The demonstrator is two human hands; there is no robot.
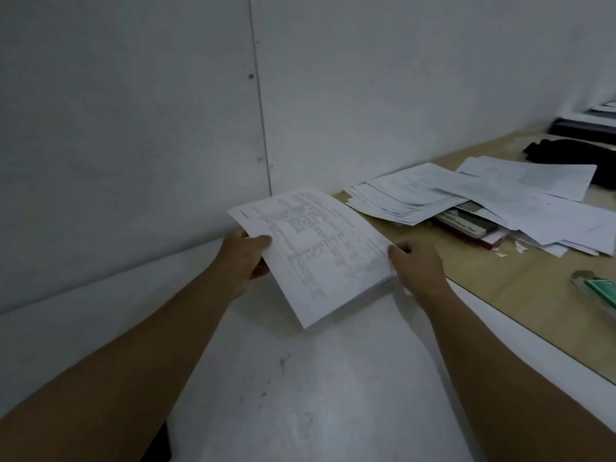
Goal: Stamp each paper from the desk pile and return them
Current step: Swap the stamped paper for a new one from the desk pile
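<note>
Evidently readying them for stamping, left hand [246, 258] and right hand [418, 266] pinch printed papers [320, 258] by opposite edges — fingers [259, 270] curled beneath.

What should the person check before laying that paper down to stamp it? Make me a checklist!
1. Both hands hold the printed sheet, left hand and right hand at opposite edges: ok.
2. Printed side faces up: ok.
3. Bare spot on the white surface under the sheet: ok.
4. Stamp within sight: not ok, none shows.
5. Clear access to the stamp pad box: not ok, the paper pile covers part of it.
6. One sheet or several in the hands: cannot tell.
</note>
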